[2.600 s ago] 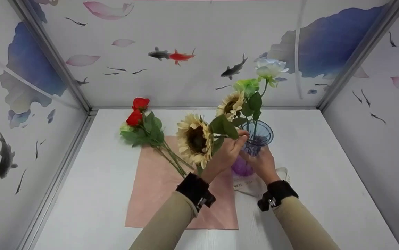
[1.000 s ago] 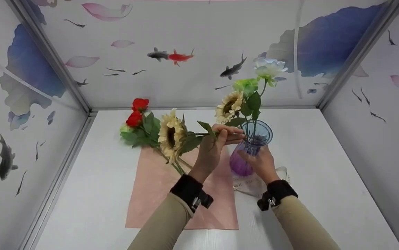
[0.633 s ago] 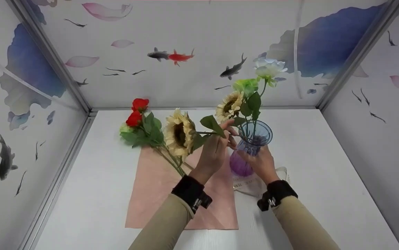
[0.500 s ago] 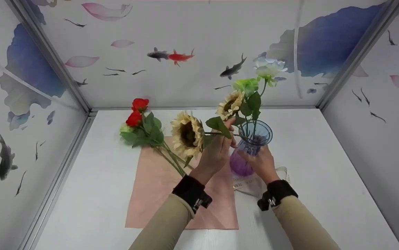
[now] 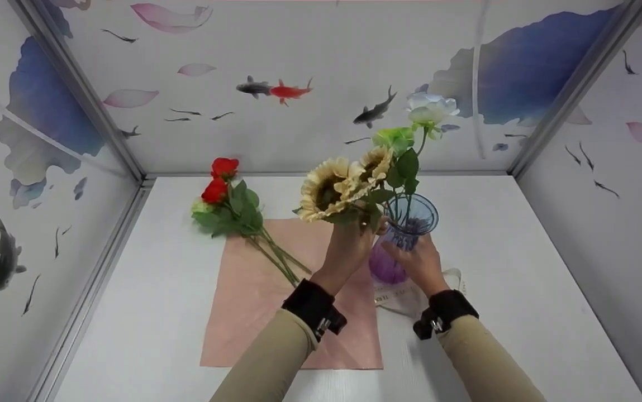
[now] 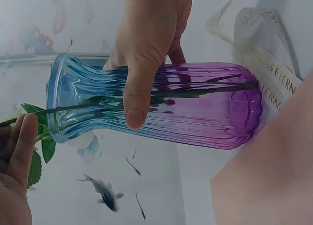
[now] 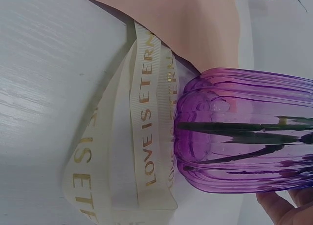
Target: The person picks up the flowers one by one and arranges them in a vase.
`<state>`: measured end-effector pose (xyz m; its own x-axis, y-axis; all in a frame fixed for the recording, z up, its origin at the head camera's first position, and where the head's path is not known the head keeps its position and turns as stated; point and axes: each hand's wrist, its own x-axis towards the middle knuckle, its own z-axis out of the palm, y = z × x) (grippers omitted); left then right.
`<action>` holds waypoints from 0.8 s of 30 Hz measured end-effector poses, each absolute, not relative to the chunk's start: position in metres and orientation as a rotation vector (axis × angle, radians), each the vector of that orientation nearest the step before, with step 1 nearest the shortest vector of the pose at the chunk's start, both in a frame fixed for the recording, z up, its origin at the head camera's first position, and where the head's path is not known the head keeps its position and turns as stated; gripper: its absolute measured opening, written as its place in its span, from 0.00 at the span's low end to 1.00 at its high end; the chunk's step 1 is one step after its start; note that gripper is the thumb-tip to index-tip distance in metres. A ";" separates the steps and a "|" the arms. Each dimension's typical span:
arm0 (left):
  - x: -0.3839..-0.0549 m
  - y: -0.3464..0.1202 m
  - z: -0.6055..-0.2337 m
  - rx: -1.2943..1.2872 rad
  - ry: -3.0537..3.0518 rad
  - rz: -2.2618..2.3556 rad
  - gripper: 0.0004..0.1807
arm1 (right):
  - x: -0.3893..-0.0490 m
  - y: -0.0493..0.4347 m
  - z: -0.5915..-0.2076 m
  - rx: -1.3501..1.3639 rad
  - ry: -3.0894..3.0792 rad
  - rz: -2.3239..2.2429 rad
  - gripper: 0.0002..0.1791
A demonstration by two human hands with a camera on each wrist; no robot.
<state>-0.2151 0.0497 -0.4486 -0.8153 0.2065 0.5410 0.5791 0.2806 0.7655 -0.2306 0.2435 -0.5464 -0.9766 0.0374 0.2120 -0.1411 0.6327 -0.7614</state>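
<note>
Beside the vase mouth my left hand [image 5: 347, 251] holds a cream sunflower [image 5: 326, 192] just under its head. In the left wrist view, the fingers [image 6: 22, 146] of that hand are at a green stem that runs into the vase. My right hand [image 5: 422, 259] grips the neck of the blue-to-purple glass vase [image 6: 205, 107], thumb across its front. Inside the vase stand a second sunflower [image 5: 375, 164], a green flower [image 5: 394, 138] and a white flower [image 5: 431, 109]. Their lower stems show through the purple glass [image 7: 234, 156].
Red roses [image 5: 215, 191] with leafy stems lie at the left, partly over a pink paper sheet [image 5: 253, 329]. Cream ribbon with gold lettering [image 7: 146, 122] lies by the vase base. Printed panels [image 5: 309, 128] enclose the white table [image 5: 147, 312] at the back and sides.
The held sunflower has swung up and right, from facing left to beside the other sunflower. My left hand turned with it and stays near the vase mouth. The right hand and vase stayed put.
</note>
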 end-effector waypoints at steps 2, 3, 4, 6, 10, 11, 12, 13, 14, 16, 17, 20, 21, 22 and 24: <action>-0.214 0.051 -0.448 -0.652 -2.295 -1.434 0.08 | -0.230 0.244 -0.546 0.086 -2.645 1.263 0.46; -0.214 0.051 -0.449 -0.625 -2.343 -1.407 0.08 | -0.229 0.244 -0.546 0.082 -2.642 1.280 0.47; -0.214 0.051 -0.449 -0.599 -2.395 -1.376 0.09 | -0.229 0.244 -0.546 0.076 -2.639 1.297 0.48; -0.215 0.053 -0.449 -0.566 -2.453 -1.420 0.12 | -0.227 0.244 -0.545 0.066 -2.645 1.328 0.51; -0.217 0.056 -0.451 -0.548 -2.479 -1.466 0.14 | -0.226 0.244 -0.545 0.048 -2.660 1.361 0.54; -0.218 0.057 -0.451 -0.561 -2.470 -1.456 0.14 | -0.226 0.244 -0.545 0.045 -2.665 1.355 0.54; -0.218 0.057 -0.452 -0.575 -2.469 -1.416 0.14 | -0.226 0.244 -0.545 0.038 -2.664 1.349 0.54; -0.218 0.058 -0.452 -0.593 -2.460 -1.371 0.13 | -0.226 0.244 -0.545 0.031 -2.663 1.343 0.53; -0.218 0.059 -0.453 -0.612 -2.453 -1.334 0.13 | -0.226 0.244 -0.545 0.022 -2.662 1.332 0.53; -0.219 0.059 -0.455 -0.655 -2.435 -1.257 0.11 | -0.226 0.244 -0.545 0.011 -2.656 1.323 0.53; -0.219 0.060 -0.456 -0.660 -2.436 -1.237 0.11 | -0.226 0.243 -0.545 0.016 -2.651 1.324 0.52; -0.220 0.060 -0.460 -0.655 -2.469 -1.196 0.10 | -0.225 0.242 -0.545 0.034 -2.636 1.335 0.52; -0.220 0.061 -0.461 -0.645 -2.485 -1.211 0.10 | -0.224 0.242 -0.545 0.042 -2.628 1.344 0.52; -0.221 0.061 -0.461 -0.635 -2.499 -1.226 0.11 | -0.224 0.242 -0.545 0.046 -2.624 1.345 0.52; -0.222 0.062 -0.462 -0.615 -2.535 -1.243 0.13 | -0.222 0.241 -0.546 0.050 -2.621 1.337 0.53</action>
<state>-0.2220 0.0624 -0.4624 -0.8791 0.2602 0.3993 0.4750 0.5463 0.6899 -0.2223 0.2406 -0.5458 -0.9797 0.0598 0.1915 -0.1199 0.5908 -0.7979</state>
